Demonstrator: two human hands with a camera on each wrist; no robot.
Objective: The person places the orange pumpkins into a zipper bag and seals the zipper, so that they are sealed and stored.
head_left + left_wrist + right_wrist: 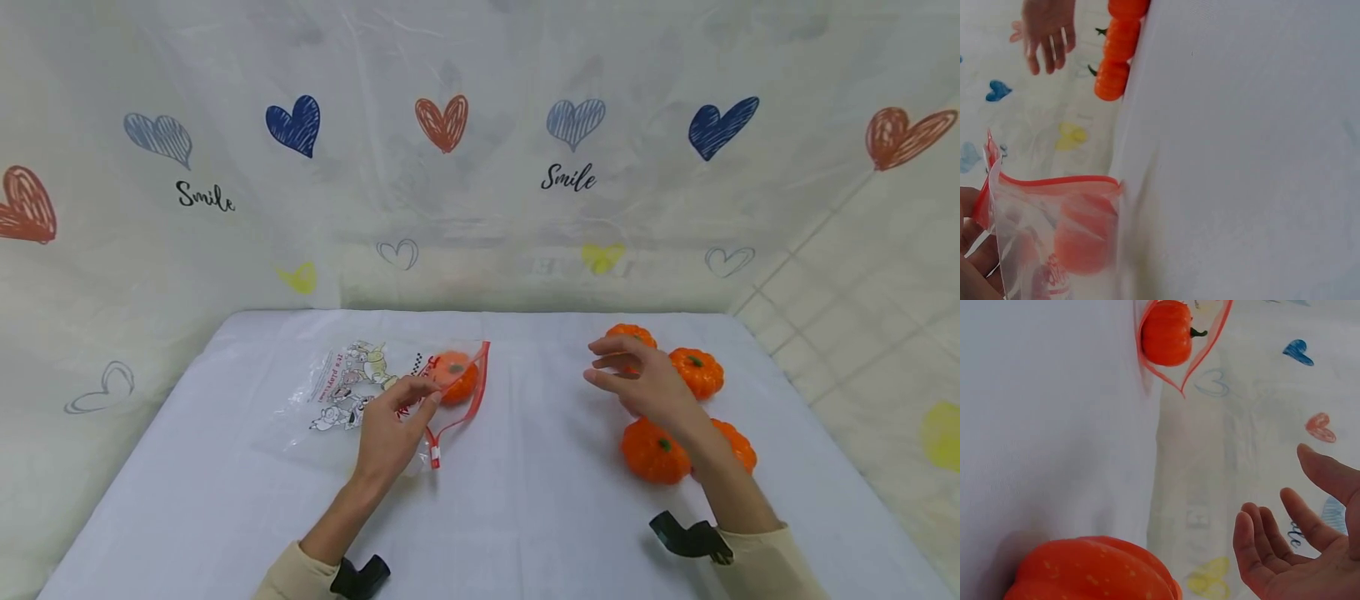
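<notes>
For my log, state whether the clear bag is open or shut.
The bag is open: the right wrist view shows its red edges parted around a pumpkin.

The pumpkins [651,454] are orange, the bag [483,372] red-edged.

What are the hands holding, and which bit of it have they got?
The left hand pinches the clear bag by the red edge of its opening. The right hand holds nothing.
</notes>
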